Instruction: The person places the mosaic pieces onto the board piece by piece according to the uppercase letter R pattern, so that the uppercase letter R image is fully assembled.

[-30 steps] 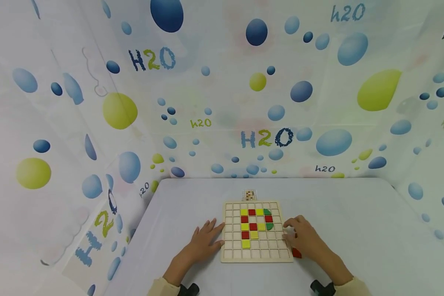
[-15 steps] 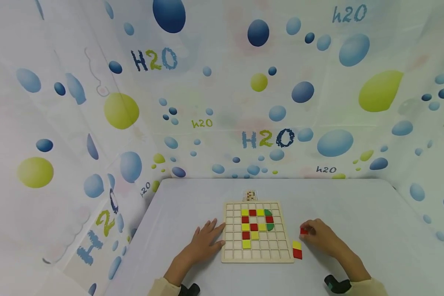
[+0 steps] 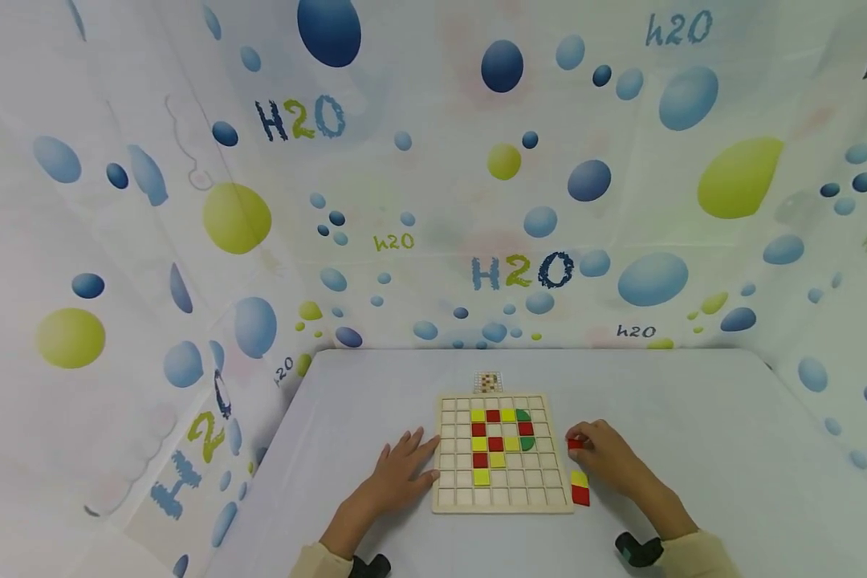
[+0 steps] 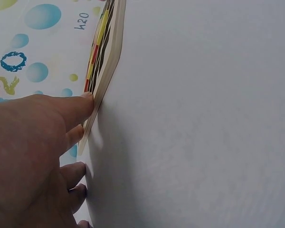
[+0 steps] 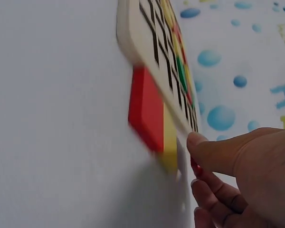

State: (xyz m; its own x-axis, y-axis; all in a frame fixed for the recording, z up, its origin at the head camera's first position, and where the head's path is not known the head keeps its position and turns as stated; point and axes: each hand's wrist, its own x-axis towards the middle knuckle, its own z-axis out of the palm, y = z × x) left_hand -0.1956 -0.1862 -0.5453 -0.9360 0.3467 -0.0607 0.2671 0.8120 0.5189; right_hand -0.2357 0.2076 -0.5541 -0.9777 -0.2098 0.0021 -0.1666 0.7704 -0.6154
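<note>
A wooden grid board (image 3: 502,502) lies on the white table, with red, yellow and green tiles set in its cells. My left hand (image 3: 403,468) rests flat on the table, straight fingers touching the board's left edge (image 4: 103,76). My right hand (image 3: 603,459) is just right of the board and pinches a small red tile (image 3: 575,443) in its fingertips. A yellow tile (image 3: 580,479) and a red tile (image 3: 581,496) lie side by side on the table against the board's right edge, seen close in the right wrist view as the red tile (image 5: 146,114) and yellow tile (image 5: 170,142).
A small pattern card (image 3: 487,381) lies just beyond the board's far edge. Curtain walls printed with bubbles and "H2O" enclose the table (image 3: 730,433) at the back and on both sides.
My right hand lifted off the board's right edge, uncovering the yellow and red tiles, picked up a red tile to the right, and now brings it back towards the board. The left hand stayed put.
</note>
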